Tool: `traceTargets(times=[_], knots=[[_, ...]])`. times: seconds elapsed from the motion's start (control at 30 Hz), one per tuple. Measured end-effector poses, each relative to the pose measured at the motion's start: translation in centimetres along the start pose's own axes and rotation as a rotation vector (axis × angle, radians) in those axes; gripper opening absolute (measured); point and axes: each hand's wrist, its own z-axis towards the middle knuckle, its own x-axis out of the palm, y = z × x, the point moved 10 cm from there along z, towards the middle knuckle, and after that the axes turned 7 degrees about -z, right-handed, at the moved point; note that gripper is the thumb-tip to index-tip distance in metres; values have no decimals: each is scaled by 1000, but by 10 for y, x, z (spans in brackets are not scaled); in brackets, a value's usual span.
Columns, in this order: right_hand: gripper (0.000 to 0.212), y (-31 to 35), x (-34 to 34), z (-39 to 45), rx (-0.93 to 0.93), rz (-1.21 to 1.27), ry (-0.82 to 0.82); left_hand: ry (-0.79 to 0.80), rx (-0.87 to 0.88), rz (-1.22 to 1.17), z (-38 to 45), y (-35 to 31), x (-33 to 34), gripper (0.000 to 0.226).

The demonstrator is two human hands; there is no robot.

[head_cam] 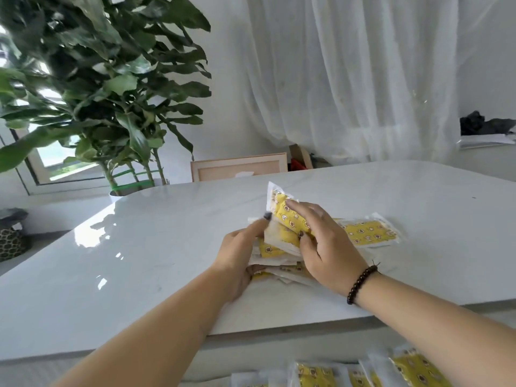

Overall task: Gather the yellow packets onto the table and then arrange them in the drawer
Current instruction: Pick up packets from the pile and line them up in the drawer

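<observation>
A: What's the room like?

B: Bright, with a white sheer curtain at the back, a big leafy plant on the left and a glossy white desk across the middle.

A: And the yellow packets?

B: A loose stack of packets lies on the desk near its front edge, between the two hands. One single packet lies flat just right of the stack, apart from either grip. More packets show at the bottom edge, below the desk front; what they lie in I cannot tell.

A: The left hand?

B: The left hand cups the stack's left side, fingers curled round its edge, forefinger lying up along the top.

A: And the right?

B: The right hand, with a dark bead bracelet at the wrist, pinches a raised packet. That packet tilts up out of the grip toward the far left, its lower end under the fingers, thumb against its near edge, over the top of the stack.
</observation>
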Motion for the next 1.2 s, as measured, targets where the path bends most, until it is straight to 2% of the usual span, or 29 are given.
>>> traceTargets(times=[0.07,0.2,0.3,0.4,0.5,0.57,0.63,0.73,0.87,0.97,1.03,1.1,1.2], knots=[[65,0,-2,0,10,32,-5,-25,42,42,-1,-4,-1,13],[68,-10,-8,-1,142,136,-41,-18,61,41,1,-1,-1,10],[49,-31,-28,-4,311,173,-243,-24,94,10,2,-1,-3,16],[27,-69,-37,-14,605,293,-362,-45,130,-33,2,-2,-6,11],[25,-112,-26,-36,952,599,-478,-83,140,-65,2,-2,-11,7],[25,-122,-13,-43,1073,912,-538,-106,143,-73,2,-2,-14,7],[23,-119,-5,-39,1090,1108,-514,-128,154,-69,2,-3,-16,6],[17,-113,5,-35,1098,1154,-433,-166,198,-30,2,-6,-18,5],[26,-116,9,-36,1110,1233,-477,-185,246,-9,0,-9,-19,14],[33,-104,16,-25,1028,1261,-278,-181,253,35,2,-8,-19,16],[27,-93,20,-20,955,1205,-134,-172,269,73,2,-9,-19,16],[23,-89,18,-17,906,1102,-82,-148,310,150,1,-12,-14,16],[21,-87,13,-13,789,750,10,-138,374,237,-2,-18,-9,16]])
